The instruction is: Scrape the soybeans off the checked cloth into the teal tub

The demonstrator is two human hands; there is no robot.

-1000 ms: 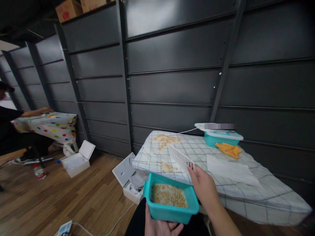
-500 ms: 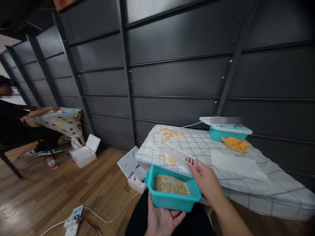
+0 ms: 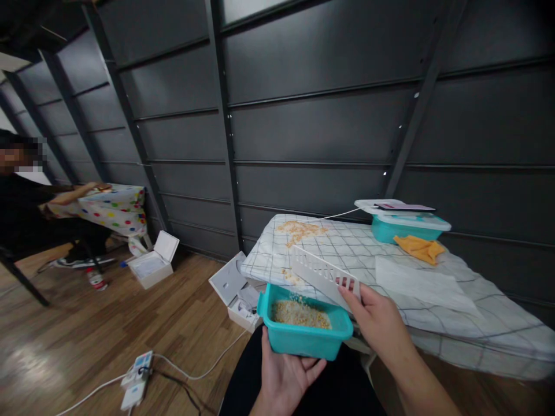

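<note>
The tub (image 3: 303, 345) is held at the table's (image 3: 277, 245) near edge by the left hand (image 3: 286, 378), half-open and cupped beneath, its thumb against the near-left corner. The strip (image 3: 318, 277) is pinched by its right end in the right hand's (image 3: 375, 315) closed fingers, above the tub's far rim. The tub seems stiff, weighted by loose grain (image 3: 299, 315), best supported underneath; the strip, likely light and slick, is best gripped through its slots.

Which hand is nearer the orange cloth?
Right. The right hand, gripping a white slotted strip, is in front of the orange cloth and leftward; the left hand is farther left, under the teal tub.
</note>
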